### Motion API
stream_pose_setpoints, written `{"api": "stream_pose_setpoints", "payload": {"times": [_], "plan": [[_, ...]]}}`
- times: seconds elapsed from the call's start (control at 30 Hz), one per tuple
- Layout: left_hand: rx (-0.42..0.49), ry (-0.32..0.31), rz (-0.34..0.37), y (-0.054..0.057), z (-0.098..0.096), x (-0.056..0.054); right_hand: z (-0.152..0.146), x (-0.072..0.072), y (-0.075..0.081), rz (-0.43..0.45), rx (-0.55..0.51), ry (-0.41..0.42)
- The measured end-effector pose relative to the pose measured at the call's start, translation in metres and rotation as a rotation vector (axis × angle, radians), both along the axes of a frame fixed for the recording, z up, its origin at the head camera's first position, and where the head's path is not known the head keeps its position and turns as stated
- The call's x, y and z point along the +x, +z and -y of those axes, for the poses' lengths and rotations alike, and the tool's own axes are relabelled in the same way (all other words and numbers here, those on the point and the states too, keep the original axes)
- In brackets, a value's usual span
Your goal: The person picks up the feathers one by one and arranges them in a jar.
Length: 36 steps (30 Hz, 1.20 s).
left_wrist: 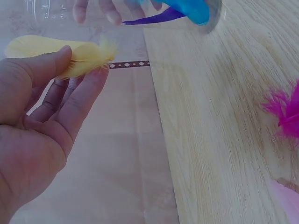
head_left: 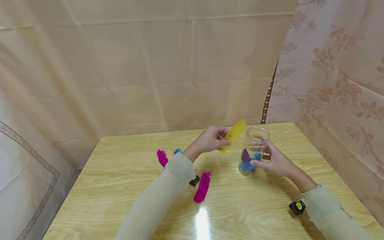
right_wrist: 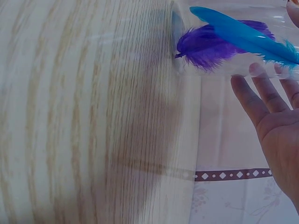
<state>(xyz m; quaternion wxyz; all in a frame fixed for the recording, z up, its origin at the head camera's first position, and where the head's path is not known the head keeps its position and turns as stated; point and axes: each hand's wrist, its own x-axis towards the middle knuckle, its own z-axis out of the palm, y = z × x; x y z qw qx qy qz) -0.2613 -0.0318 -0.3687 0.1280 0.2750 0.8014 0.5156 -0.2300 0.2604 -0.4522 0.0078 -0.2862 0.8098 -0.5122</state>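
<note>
Left hand: thumb and fingertips nearly together, pinching the yellow feather
Yellow feather: held above the table, outside the jar, just beside its mouth
Right hand: partly open, thumb and fingers curved round the jar's side
Jar: clear, mouth up, toward the table's right side
Inside jar: blue feather and purple feather, overlapping
Near left forearm: two magenta feathers lying apart on the table

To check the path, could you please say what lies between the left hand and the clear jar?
In the head view, only the yellow feather, pinched by the left hand, lies between them.
</note>
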Motion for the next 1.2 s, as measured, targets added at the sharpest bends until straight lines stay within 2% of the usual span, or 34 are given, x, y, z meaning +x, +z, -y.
{"api": "stream_pose_setpoints", "payload": {"times": [0.4, 0.73, 1.2], "plan": [[0.037, 0.003, 0.007, 0.005, -0.004, 0.0, 0.0, 0.001, 0.0, -0.009, 0.005, 0.001], [0.067, 0.0, 0.083, 0.012, -0.008, 0.004, 0.0, 0.001, 0.0, -0.002, 0.01, -0.004], [0.116, -0.019, 0.121, 0.017, -0.011, 0.005, 0.0, 0.001, 0.002, 0.026, -0.007, 0.001]]}}
